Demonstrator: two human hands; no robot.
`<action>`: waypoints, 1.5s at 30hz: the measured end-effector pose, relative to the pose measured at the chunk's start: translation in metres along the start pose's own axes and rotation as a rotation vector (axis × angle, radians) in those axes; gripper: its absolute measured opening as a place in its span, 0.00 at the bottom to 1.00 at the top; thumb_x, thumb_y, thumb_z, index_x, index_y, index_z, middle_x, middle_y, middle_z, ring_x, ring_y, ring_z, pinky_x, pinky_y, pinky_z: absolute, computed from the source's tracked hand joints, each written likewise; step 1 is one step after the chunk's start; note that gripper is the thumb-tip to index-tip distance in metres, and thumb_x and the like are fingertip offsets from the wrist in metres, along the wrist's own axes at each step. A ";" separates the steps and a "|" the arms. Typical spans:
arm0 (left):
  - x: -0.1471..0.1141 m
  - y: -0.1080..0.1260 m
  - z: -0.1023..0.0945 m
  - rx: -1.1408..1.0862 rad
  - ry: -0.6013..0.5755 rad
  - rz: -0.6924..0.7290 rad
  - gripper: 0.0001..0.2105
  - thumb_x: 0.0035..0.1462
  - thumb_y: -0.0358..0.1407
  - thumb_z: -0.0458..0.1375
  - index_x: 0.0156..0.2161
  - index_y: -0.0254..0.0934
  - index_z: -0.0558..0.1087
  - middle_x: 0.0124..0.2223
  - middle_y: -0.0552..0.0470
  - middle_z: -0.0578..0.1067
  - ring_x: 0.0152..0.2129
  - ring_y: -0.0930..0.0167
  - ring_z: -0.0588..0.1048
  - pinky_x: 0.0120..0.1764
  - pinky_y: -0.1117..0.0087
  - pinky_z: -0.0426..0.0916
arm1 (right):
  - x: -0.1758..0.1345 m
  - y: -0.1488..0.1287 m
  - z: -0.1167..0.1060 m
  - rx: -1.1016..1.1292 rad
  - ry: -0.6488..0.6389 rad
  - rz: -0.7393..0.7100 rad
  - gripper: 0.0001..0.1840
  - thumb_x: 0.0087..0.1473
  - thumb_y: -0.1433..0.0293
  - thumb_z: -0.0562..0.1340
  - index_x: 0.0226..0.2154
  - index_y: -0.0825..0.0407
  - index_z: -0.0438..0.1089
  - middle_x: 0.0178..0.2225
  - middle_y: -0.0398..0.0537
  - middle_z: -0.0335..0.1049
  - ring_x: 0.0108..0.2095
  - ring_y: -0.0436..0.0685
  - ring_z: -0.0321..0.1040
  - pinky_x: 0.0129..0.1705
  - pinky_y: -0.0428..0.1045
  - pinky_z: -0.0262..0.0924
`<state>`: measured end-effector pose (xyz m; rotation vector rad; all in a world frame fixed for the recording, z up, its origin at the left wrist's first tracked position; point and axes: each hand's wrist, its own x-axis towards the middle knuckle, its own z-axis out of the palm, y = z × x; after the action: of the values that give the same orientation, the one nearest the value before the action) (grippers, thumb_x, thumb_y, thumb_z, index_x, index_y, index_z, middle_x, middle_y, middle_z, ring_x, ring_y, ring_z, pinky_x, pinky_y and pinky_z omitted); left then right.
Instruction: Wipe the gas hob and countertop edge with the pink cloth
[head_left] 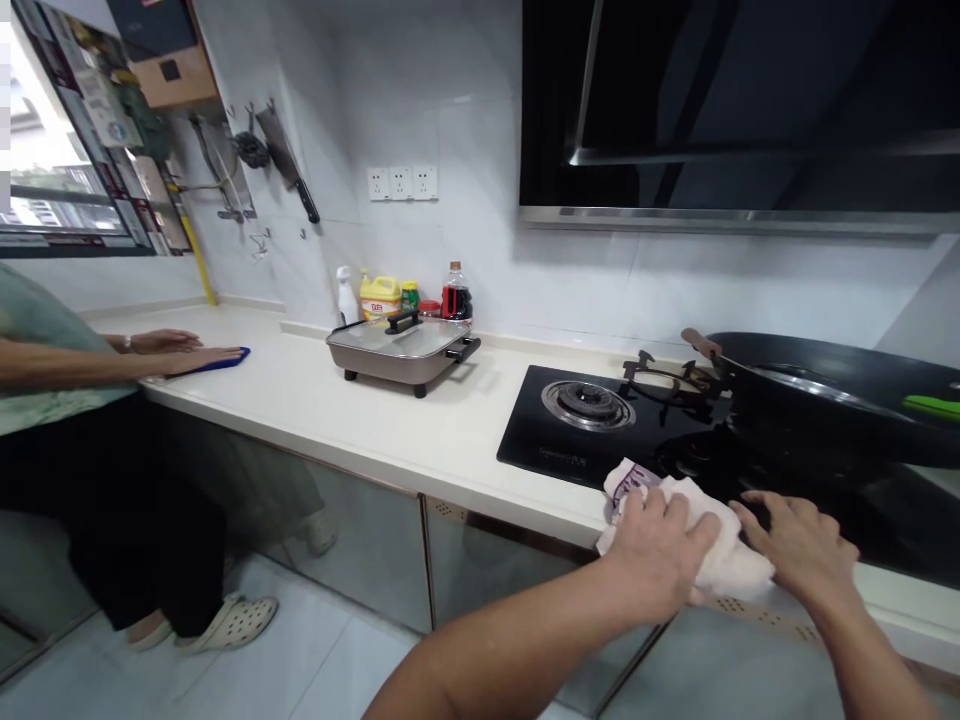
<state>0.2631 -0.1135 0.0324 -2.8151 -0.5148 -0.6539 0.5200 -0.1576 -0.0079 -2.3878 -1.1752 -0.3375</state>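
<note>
My left hand is closed over a bunched pale pink cloth at the front edge of the black gas cooktop. A purple patterned corner of the cloth sticks out past my knuckles. Just to the right, my right hand rests at the cooktop's front with fingers spread and bent downward, its fingertips close to the cloth. Whether they touch the cloth cannot be made out. A burner shows on the left of the cooktop, and a loose pan support sits behind it.
A large black wok covers the cooktop's right side. A lidded electric pan stands on the white counter, with bottles behind. At far left another person's hand presses a blue cloth. A range hood overhangs.
</note>
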 end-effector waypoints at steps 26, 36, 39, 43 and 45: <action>-0.190 -0.180 -0.037 0.309 0.296 -0.460 0.36 0.44 0.63 0.69 0.52 0.41 0.77 0.54 0.41 0.79 0.51 0.48 0.73 0.55 0.48 0.58 | -0.010 -0.022 -0.021 -0.050 -0.116 0.056 0.39 0.58 0.44 0.49 0.56 0.51 0.75 0.56 0.70 0.67 0.57 0.85 0.61 0.55 0.75 0.56; -0.059 -0.032 0.028 0.107 0.175 -0.144 0.38 0.50 0.61 0.67 0.61 0.41 0.71 0.54 0.40 0.75 0.49 0.52 0.72 0.52 0.49 0.63 | -0.011 -0.020 -0.017 -0.045 -0.073 0.039 0.36 0.57 0.44 0.49 0.53 0.48 0.76 0.57 0.65 0.68 0.57 0.81 0.63 0.56 0.75 0.59; -0.031 -0.012 0.028 0.061 0.098 -0.071 0.39 0.50 0.61 0.68 0.60 0.37 0.71 0.51 0.40 0.74 0.47 0.54 0.71 0.52 0.49 0.62 | -0.007 -0.011 -0.006 -0.024 -0.018 0.009 0.36 0.57 0.43 0.50 0.51 0.48 0.77 0.54 0.65 0.70 0.55 0.82 0.65 0.53 0.75 0.61; -0.014 -0.008 0.013 0.030 0.019 -0.063 0.34 0.52 0.60 0.67 0.56 0.38 0.72 0.51 0.41 0.74 0.47 0.55 0.69 0.49 0.52 0.62 | -0.001 0.001 -0.002 0.047 0.019 -0.005 0.35 0.57 0.41 0.52 0.48 0.46 0.79 0.52 0.64 0.72 0.53 0.81 0.67 0.51 0.76 0.61; -0.012 -0.011 0.005 0.013 -0.013 -0.065 0.32 0.52 0.60 0.66 0.54 0.39 0.72 0.51 0.40 0.73 0.46 0.55 0.69 0.47 0.53 0.62 | -0.002 0.001 -0.008 0.121 0.052 -0.023 0.35 0.60 0.43 0.49 0.48 0.48 0.78 0.52 0.63 0.72 0.54 0.78 0.68 0.52 0.75 0.62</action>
<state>0.2507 -0.1056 0.0242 -2.8027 -0.6138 -0.6420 0.5187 -0.1634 -0.0023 -2.2497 -1.1664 -0.3241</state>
